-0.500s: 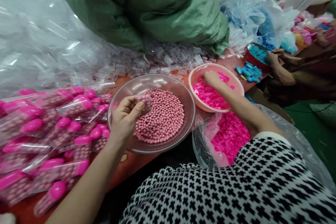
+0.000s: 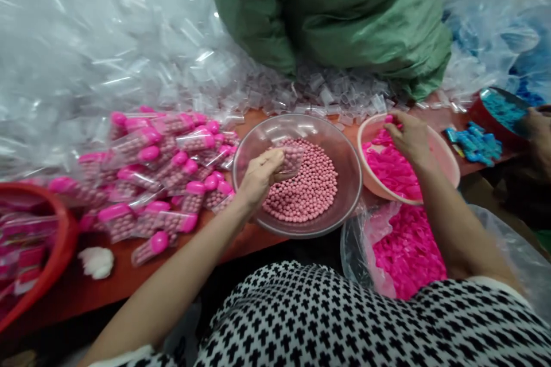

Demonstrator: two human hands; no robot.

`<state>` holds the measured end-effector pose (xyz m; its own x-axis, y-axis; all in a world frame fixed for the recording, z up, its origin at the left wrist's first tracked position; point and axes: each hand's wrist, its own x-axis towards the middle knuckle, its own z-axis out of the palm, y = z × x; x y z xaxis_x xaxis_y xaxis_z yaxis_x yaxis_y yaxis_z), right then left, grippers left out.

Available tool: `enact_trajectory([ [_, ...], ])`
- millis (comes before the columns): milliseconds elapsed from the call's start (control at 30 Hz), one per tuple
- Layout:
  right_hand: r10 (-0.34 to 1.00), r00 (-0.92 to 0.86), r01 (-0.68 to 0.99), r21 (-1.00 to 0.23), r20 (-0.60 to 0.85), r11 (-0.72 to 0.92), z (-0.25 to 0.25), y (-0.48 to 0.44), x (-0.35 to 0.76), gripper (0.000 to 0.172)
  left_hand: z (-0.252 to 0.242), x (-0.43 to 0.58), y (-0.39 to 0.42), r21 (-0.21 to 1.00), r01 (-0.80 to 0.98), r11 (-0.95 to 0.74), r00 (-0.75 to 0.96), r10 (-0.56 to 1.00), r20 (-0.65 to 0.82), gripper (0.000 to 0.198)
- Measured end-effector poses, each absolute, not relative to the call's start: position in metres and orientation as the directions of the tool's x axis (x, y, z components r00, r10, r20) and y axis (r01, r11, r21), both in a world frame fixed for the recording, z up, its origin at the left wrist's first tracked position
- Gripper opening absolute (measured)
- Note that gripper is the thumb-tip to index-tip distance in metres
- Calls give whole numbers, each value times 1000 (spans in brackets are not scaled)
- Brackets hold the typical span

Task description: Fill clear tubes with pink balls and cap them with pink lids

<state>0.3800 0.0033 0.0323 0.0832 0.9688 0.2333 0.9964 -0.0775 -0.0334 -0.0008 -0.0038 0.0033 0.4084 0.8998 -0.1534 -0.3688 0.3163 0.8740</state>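
My left hand [image 2: 260, 175] is closed around a small clear plastic tube [image 2: 291, 161] filled with pink beads. It hovers over a see-through bowl [image 2: 350, 200] that has a layer of loose pink beads [image 2: 316, 189] in it. Over the left rim of a pale pink basin [image 2: 445, 166], my right hand [image 2: 411, 137] pinches a bright pink cap [image 2: 390, 119], mostly covered by the fingers. More bright pink caps [image 2: 387, 169] lie in that basin. Left of the bowl is a pile of bead-filled tubes with pink caps [image 2: 159, 172].
Empty clear tubes [image 2: 318, 94] are heaped behind the bowl, below a large green sack [image 2: 344, 17]. A plastic bag of pink pieces [image 2: 408, 252] sits below the basin. At left stands a red tub [image 2: 64, 235]; at right, another person's hand [image 2: 540, 132] is beside blue items [image 2: 476, 143].
The view has swung left, bringing the red tub into sight. My right hand has lifted from among the caps to the basin's left rim, with a pink cap at its fingertips. My left hand keeps its tube.
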Motion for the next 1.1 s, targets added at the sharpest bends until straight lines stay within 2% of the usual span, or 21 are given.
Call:
enact_trajectory([
  [33, 941, 81, 995, -81, 329, -57, 37, 0, 371, 37, 2, -1, -3, 870, -376, 320, 416, 897, -150, 54],
  [100, 903, 68, 987, -162, 424, 2, 43, -4, 348, 33, 0, 0, -4, 875, -372, 309, 419, 897, -139, 55],
  [267, 874, 42, 902, -395, 485, 176, 53, -8, 286, 34, -2, 0, -9, 945, -284, 164, 408, 912, -36, 51],
  [333, 869, -62, 819, -473, 491, 325, 57, -13, 260, 35, -3, 1, -10, 965, -245, 95, 420, 907, 18, 48],
  [400, 869, -223, 745, -498, 441, 444, 60, -18, 236, 32, -4, 1, -10, 978, -207, 17, 415, 907, 72, 43],
  [567, 802, -484, 704, -389, 350, 594, 61, -20, 203, 26, -9, -2, -10, 979, -117, -165, 361, 912, 196, 35],
  [867, 746, -611, 703, -252, 265, 665, 64, -18, 203, 22, -6, -6, -16, 900, 50, -434, 277, 871, 405, 24],
  [1000, 688, -618, 647, -251, 380, 720, 52, -20, 202, 18, -7, -6, -15, 876, 55, -479, 277, 850, 447, 19],
  [1100, 638, -616, 612, -228, 463, 757, 44, -17, 200, 14, -8, -7, -13, 889, 54, -454, 301, 856, 419, 19],
])
